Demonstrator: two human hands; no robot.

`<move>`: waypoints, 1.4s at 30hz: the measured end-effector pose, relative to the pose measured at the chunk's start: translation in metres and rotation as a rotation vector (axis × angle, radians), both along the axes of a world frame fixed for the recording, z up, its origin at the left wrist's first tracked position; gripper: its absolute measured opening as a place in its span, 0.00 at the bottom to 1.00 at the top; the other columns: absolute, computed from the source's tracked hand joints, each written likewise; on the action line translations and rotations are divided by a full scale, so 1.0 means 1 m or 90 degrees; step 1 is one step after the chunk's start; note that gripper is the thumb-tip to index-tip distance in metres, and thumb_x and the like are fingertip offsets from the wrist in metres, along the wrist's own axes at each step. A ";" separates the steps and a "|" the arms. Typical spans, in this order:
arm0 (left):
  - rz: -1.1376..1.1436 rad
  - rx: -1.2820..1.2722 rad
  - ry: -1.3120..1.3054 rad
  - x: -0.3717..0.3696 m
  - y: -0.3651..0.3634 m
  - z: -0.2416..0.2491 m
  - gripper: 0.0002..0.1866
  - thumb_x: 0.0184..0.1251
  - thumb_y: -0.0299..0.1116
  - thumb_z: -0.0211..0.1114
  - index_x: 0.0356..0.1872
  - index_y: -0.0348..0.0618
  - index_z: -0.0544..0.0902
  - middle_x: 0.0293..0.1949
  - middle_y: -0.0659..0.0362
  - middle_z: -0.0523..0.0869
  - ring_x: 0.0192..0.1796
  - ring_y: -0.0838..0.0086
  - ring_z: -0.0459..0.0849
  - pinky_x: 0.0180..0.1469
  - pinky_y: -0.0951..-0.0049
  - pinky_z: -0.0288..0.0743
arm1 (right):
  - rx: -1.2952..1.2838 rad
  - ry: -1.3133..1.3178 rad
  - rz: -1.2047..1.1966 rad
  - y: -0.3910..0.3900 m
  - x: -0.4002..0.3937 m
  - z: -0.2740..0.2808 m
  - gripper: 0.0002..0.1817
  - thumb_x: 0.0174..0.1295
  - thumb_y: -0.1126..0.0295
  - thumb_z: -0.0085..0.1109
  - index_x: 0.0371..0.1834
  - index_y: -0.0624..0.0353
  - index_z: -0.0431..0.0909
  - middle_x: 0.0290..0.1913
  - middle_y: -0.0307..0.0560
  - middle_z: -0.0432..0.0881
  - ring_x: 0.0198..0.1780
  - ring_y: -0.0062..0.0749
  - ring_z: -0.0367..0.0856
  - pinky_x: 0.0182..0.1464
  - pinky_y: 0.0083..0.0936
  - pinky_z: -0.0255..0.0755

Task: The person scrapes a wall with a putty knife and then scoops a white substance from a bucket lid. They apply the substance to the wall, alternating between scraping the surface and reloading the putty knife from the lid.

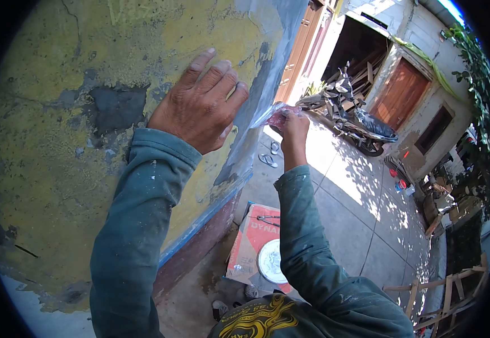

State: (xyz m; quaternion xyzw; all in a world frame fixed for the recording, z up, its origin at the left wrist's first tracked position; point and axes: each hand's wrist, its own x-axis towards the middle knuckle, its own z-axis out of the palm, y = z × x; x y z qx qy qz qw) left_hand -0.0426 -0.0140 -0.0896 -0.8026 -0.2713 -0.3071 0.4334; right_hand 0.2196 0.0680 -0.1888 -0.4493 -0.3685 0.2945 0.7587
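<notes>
My left hand [203, 104] rests against the yellow, peeling wall [42, 169], palm to the surface and fingers slightly apart. Just left of it is a grey bare patch [118, 108] in the paint. At the wall's corner, my right hand [294, 129] is closed on a thin, shiny reddish piece [277, 115], partly see-through; its exact kind I cannot make out. That piece touches or lies very close to the grey, smoothed edge [256, 107] of the wall. Both forearms are in green sleeves with pale specks.
Below stands a red and brown cardboard box [245, 250] bearing a round white lid or tub [271, 262] and pliers-like tool [268, 219]. Sandals [267, 160] lie on the paving. A motorcycle [352, 115] is parked beyond; a wooden rack [448, 293] stands at lower right.
</notes>
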 end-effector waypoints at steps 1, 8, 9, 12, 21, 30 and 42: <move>-0.002 -0.019 0.000 -0.001 0.000 0.000 0.29 0.51 0.37 0.79 0.57 0.46 0.83 0.56 0.53 0.85 0.69 0.63 0.77 0.85 0.53 0.51 | -0.005 0.019 0.000 0.000 0.000 0.008 0.10 0.63 0.78 0.54 0.39 0.72 0.85 0.33 0.49 0.86 0.29 0.31 0.86 0.32 0.28 0.82; -0.042 0.011 -0.002 -0.001 0.002 0.001 0.25 0.52 0.37 0.76 0.53 0.46 0.82 0.48 0.57 0.85 0.64 0.64 0.80 0.83 0.51 0.51 | 0.052 -0.008 -0.028 -0.001 -0.004 0.084 0.11 0.60 0.79 0.51 0.36 0.73 0.84 0.32 0.52 0.85 0.31 0.36 0.87 0.33 0.32 0.82; -0.026 -0.022 0.003 -0.001 0.000 0.002 0.27 0.52 0.37 0.78 0.55 0.46 0.83 0.52 0.55 0.86 0.67 0.63 0.79 0.83 0.52 0.52 | 0.072 -0.058 -0.025 0.006 0.001 0.094 0.11 0.62 0.78 0.51 0.40 0.74 0.82 0.35 0.54 0.86 0.32 0.39 0.89 0.36 0.35 0.86; -0.008 -0.051 0.005 0.000 -0.002 0.002 0.28 0.51 0.38 0.79 0.56 0.46 0.83 0.55 0.54 0.86 0.69 0.63 0.78 0.84 0.52 0.53 | 0.087 -0.165 -0.055 0.012 0.001 0.131 0.11 0.65 0.78 0.53 0.43 0.74 0.82 0.37 0.56 0.87 0.34 0.40 0.91 0.39 0.34 0.90; -0.004 -0.049 0.006 0.000 -0.007 0.006 0.27 0.50 0.32 0.75 0.55 0.44 0.83 0.56 0.54 0.84 0.70 0.61 0.77 0.84 0.50 0.54 | 0.312 -0.293 -0.035 -0.032 0.032 0.137 0.10 0.73 0.74 0.55 0.45 0.65 0.87 0.37 0.44 0.90 0.35 0.23 0.88 0.38 0.25 0.83; 0.027 -0.045 0.023 0.006 -0.012 0.010 0.25 0.51 0.26 0.70 0.55 0.41 0.84 0.59 0.53 0.84 0.70 0.60 0.78 0.82 0.49 0.57 | 0.169 -0.457 -0.265 -0.023 0.011 0.036 0.14 0.66 0.74 0.59 0.54 0.57 0.85 0.39 0.61 0.87 0.41 0.62 0.87 0.42 0.47 0.78; 0.046 -0.026 0.035 0.009 -0.013 0.011 0.25 0.49 0.26 0.69 0.54 0.39 0.83 0.60 0.52 0.83 0.70 0.58 0.78 0.81 0.47 0.58 | 0.251 -0.537 -0.209 -0.049 -0.025 0.008 0.21 0.56 0.76 0.64 0.55 0.59 0.83 0.39 0.53 0.85 0.39 0.53 0.85 0.40 0.45 0.78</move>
